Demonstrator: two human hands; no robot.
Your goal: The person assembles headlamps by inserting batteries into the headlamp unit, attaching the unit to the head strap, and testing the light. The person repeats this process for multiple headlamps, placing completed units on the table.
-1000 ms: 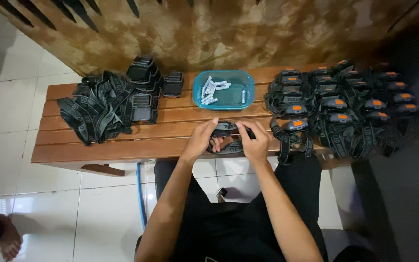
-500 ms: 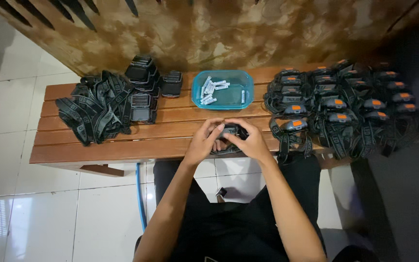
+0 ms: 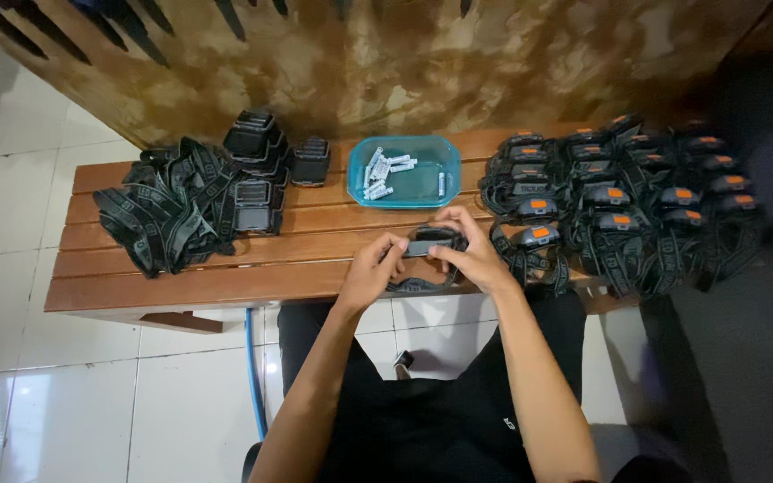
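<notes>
We are wearing black trousers, plain and dark across both thighs, with a small pale marking showing on one leg. Both forearms are showing bare, with no sleeves reaching them; we are wearing no gloves, watch or rings.

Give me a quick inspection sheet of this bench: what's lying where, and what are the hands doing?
Surface: slatted brown wooden bench.
Job's things: small black headlamp with strap, held in both hands.
Clutter: teal plastic tray of small batteries; heap of grey-black straps; stacked black lamp housings; pile of orange-buttoned headlamps.
Grippers: left hand and right hand grip the headlamp.
Cables: blue hose below the bench.
Surroundings: white tiled floor; mottled brown wall.
</notes>
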